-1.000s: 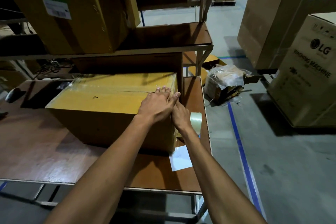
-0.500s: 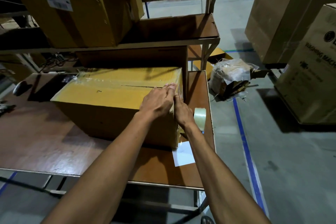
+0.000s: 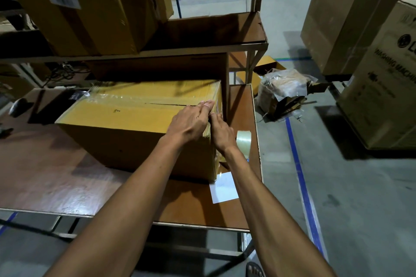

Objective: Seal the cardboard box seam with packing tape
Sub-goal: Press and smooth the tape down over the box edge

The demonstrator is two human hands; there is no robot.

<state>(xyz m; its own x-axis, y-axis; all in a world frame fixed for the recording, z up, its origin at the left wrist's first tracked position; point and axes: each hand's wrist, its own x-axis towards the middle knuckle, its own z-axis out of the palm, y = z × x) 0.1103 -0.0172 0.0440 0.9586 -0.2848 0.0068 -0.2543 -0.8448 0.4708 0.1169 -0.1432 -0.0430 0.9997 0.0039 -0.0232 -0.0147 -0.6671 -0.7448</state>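
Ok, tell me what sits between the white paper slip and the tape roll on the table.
In the head view, only the right forearm crosses between the white paper slip and tape roll; otherwise bare table.

We reach both bare arms forward — our left hand (image 3: 191, 122) lies palm down, fingers flat and together, while our right hand (image 3: 221, 132) sits just beside it, fingers curled downward — the two hands touching.

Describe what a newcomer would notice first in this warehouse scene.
Two bare hands, left hand and right hand, press at the right end of a yellow-brown cardboard box on a brown wooden table. A clear packing tape roll shows just behind the right hand.
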